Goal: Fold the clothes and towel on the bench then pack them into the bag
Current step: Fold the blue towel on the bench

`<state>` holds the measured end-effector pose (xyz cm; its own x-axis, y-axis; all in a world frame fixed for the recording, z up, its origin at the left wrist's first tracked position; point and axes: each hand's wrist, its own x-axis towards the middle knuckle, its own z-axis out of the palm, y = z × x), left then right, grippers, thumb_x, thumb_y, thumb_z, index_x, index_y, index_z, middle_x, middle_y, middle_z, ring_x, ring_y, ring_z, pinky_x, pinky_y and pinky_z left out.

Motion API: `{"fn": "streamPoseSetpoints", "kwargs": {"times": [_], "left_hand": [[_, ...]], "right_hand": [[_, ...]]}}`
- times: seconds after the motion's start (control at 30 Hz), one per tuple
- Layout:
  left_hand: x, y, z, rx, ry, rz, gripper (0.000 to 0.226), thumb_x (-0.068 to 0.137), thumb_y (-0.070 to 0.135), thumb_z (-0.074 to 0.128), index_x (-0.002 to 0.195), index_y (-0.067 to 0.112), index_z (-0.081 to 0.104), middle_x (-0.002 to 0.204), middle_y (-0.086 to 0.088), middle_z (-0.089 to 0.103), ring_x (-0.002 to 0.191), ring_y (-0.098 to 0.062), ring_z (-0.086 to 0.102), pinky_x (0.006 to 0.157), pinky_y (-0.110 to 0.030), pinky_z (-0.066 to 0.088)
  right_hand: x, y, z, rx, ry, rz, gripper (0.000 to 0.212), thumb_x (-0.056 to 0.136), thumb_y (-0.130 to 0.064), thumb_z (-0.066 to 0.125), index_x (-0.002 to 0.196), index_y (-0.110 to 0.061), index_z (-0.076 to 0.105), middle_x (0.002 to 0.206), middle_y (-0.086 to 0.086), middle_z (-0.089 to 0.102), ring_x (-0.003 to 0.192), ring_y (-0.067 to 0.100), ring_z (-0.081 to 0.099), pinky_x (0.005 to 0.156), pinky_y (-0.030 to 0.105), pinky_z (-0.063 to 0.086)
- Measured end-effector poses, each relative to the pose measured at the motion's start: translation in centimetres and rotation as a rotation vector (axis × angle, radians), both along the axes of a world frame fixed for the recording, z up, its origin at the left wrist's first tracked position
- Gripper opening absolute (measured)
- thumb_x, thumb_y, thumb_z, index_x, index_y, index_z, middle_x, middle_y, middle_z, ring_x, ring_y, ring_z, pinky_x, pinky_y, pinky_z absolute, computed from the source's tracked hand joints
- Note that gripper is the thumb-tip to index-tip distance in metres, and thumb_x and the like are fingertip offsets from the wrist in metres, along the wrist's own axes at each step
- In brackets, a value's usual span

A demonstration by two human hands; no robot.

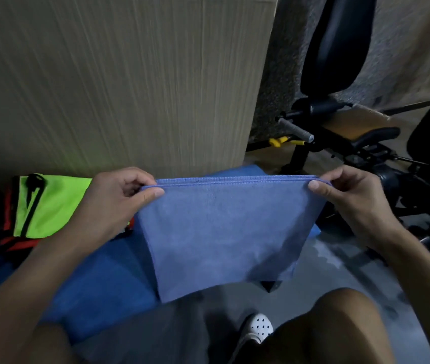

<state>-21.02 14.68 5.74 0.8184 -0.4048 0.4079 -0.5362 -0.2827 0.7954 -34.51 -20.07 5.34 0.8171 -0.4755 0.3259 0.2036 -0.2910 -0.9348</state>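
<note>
Towel: my one blue towel (221,232) hangs in the air over the blue worktop (98,279), folded double so its edges match.
Left hand (119,198): pinches the top left corner.
Right hand (350,200): pinches the top right corner, pulling it flat.
Bag: one green bag (51,203) waits just left.
</note>
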Motion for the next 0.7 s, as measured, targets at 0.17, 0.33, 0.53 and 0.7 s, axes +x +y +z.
{"fn": "streamPoseSetpoints", "kwargs": {"times": [0.17, 0.33, 0.53, 0.7], "left_hand": [[-0.9, 1.0, 2.5, 0.136, -0.068, -0.038, 0.052, 0.086, 0.002, 0.071, 0.080, 0.054, 0.067, 0.092, 0.020, 0.070, 0.081, 0.003, 0.065, 0.086, -0.019, 0.050], [-1.7, 1.6, 4.6, 0.120, -0.129, -0.047, 0.037, 0.086, 0.006, 0.072, 0.083, 0.041, 0.065, 0.085, 0.010, 0.069, 0.075, -0.007, 0.062, 0.078, -0.027, 0.050], [-2.4, 2.4, 6.4, 0.095, -0.114, -0.058, 0.033, 0.079, 0.026, 0.071, 0.086, 0.058, 0.066, 0.085, 0.013, 0.067, 0.075, -0.003, 0.059, 0.075, -0.017, 0.049], [-3.1, 2.8, 6.5, 0.149, -0.102, -0.048, 0.011, 0.079, 0.030, 0.070, 0.083, 0.040, 0.068, 0.081, -0.009, 0.069, 0.071, -0.013, 0.058, 0.069, -0.037, 0.050]], "right_hand": [[-2.0, -0.4, 2.6, -0.036, -0.023, 0.003, 0.016, 0.073, -0.016, 0.075, 0.075, -0.008, 0.062, 0.075, 0.011, 0.064, 0.065, 0.009, 0.058, 0.060, 0.014, 0.049], [-3.2, -0.5, 4.7, -0.175, -0.042, -0.010, 0.020, 0.073, -0.028, 0.076, 0.079, -0.017, 0.061, 0.074, 0.005, 0.063, 0.067, 0.010, 0.055, 0.059, 0.015, 0.046], [-4.4, -0.6, 6.3, -0.406, 0.088, 0.024, 0.018, 0.081, -0.035, 0.071, 0.087, -0.018, 0.069, 0.087, 0.020, 0.070, 0.074, 0.014, 0.060, 0.068, 0.032, 0.049], [-5.0, -0.3, 6.8, -0.430, 0.096, 0.048, 0.015, 0.086, -0.021, 0.069, 0.082, -0.007, 0.065, 0.082, 0.019, 0.070, 0.067, 0.005, 0.058, 0.061, 0.014, 0.045]]}}
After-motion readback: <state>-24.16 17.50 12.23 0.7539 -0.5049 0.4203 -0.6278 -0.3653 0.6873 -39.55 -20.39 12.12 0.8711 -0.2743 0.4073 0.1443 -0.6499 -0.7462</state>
